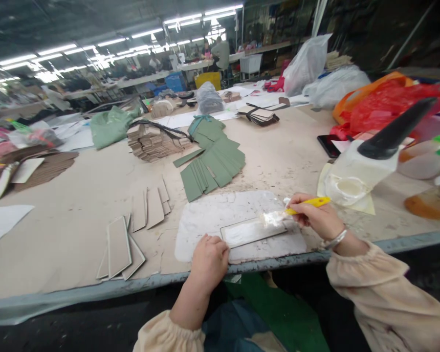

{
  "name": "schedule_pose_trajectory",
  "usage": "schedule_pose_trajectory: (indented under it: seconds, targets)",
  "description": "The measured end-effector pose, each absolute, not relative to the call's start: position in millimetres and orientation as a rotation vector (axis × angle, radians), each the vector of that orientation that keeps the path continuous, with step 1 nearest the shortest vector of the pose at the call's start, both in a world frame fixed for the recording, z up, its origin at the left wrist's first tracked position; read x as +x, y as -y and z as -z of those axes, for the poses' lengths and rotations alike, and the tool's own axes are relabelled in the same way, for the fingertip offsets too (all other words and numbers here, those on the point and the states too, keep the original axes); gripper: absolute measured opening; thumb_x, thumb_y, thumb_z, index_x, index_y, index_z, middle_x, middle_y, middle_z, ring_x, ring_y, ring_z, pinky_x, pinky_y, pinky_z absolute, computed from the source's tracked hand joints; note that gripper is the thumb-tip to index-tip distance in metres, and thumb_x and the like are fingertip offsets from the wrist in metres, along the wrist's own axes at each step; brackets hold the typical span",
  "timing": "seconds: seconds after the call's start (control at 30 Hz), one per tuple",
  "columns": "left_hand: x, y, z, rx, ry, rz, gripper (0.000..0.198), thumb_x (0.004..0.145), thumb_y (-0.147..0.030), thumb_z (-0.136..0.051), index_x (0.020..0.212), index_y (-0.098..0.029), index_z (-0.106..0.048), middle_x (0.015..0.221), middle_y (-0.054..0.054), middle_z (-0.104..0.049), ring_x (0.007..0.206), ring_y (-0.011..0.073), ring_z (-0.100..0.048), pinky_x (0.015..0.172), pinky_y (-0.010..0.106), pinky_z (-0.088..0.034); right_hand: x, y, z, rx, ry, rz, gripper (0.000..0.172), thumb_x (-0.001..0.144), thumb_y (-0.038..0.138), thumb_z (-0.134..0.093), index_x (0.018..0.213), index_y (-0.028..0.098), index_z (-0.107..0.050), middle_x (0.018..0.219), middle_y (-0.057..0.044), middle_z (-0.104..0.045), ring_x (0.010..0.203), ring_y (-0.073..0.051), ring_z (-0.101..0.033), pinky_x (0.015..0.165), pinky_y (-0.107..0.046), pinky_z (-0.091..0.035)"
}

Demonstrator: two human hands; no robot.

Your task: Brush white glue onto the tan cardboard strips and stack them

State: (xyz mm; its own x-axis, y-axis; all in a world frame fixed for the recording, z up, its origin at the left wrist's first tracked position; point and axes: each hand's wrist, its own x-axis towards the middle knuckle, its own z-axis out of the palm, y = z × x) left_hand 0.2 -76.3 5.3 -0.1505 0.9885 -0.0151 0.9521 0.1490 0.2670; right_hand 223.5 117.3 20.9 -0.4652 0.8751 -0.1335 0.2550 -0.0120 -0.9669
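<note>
My right hand (317, 217) is closed around the yellow handle of a brush (308, 204). The brush's white-coated bristles lie on the right part of a flat rectangular panel (247, 232). That panel has a whitish, wet-looking top and dark edges, and rests on a pale smeared sheet (201, 220) at the table's front edge. At the panel's left end is my left hand (210, 254), fingers curled and pressed down on it; the fingertips are partly hidden. Right of the brush stands a cut-open white plastic jug (363, 171) with a black handle.
Fanned green panels (220, 164) lie beyond the sheet, with a tied brown stack (152, 142) beside them. Several beige panels (119, 244) lie to the left. A phone (329, 145), red bag (385, 107) and bottles (425, 159) are at right. People work far back.
</note>
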Motion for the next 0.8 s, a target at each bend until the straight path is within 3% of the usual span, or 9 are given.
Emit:
schedule_pose_trajectory:
  seconds: [0.13,0.23,0.4,0.5,0.63,0.8]
  targets:
    - [-3.0,79.2,-6.9,1.863,-2.249,-0.448,0.015,0.082,-0.02,-0.057,0.07,-0.018,-0.066,0.079,0.004,-0.063,0.082,0.018,-0.058,0.086,0.033,-0.045,207.7,-109.3,-3.1,-1.02,1.438,-1.649,0.029,0.076,0.042,-0.063,0.096,0.021,-0.061,0.073,-0.003,-0.062,0.061,-0.014,-0.062,0.058,-0.025,-0.054]
    - [-22.1,82.1,-8.6,1.765,-2.332,-0.663,0.013,0.083,-0.024,-0.057,0.076,-0.019,-0.067,0.081,0.003,-0.063,0.082,0.0154,-0.059,0.079,0.027,-0.046,198.1,-104.6,10.1,-0.999,1.389,-1.687,0.033,0.077,0.047,-0.061,0.103,0.026,-0.063,0.084,-0.006,-0.066,0.076,-0.019,-0.067,0.074,-0.032,-0.055]
    - [-89.9,89.9,-15.9,1.303,-2.877,-0.664,0.021,0.083,-0.03,-0.057,0.1,-0.019,-0.066,0.104,0.006,-0.064,0.099,0.0174,-0.058,0.091,0.027,-0.043,202.8,-111.4,12.7,-1.251,1.731,-0.969,0.027,0.079,0.043,-0.058,0.102,0.031,-0.066,0.092,-0.003,-0.069,0.092,-0.023,-0.065,0.093,-0.04,-0.047]
    - [-134.7,93.2,-15.5,1.034,-3.023,-0.498,0.035,0.085,-0.032,-0.053,0.114,-0.015,-0.06,0.117,0.01,-0.06,0.111,0.0203,-0.054,0.097,0.029,-0.039,207.7,-118.4,9.7,-1.211,1.702,-0.611,0.027,0.08,0.04,-0.056,0.102,0.028,-0.067,0.104,-0.004,-0.068,0.1,-0.024,-0.062,0.095,-0.04,-0.045]
    - [-180.1,96.4,-11.5,0.884,-3.074,-0.344,0.041,0.086,-0.032,-0.049,0.119,-0.009,-0.057,0.121,0.017,-0.058,0.115,0.0254,-0.053,0.096,0.033,-0.04,208.9,-123.9,8.2,-1.121,1.697,-0.464,0.029,0.082,0.039,-0.054,0.105,0.025,-0.066,0.104,-0.006,-0.067,0.097,-0.023,-0.063,0.092,-0.037,-0.046]
    - [-212.6,100.1,-9.4,0.826,-3.024,-0.151,0.033,0.082,-0.032,-0.053,0.103,-0.01,-0.066,0.102,0.019,-0.066,0.1,0.0281,-0.061,0.084,0.035,-0.044,205.0,-119.4,1.7,-0.859,1.831,-0.465,0.027,0.081,0.036,-0.056,0.104,0.023,-0.064,0.093,-0.005,-0.068,0.088,-0.019,-0.063,0.089,-0.032,-0.048]
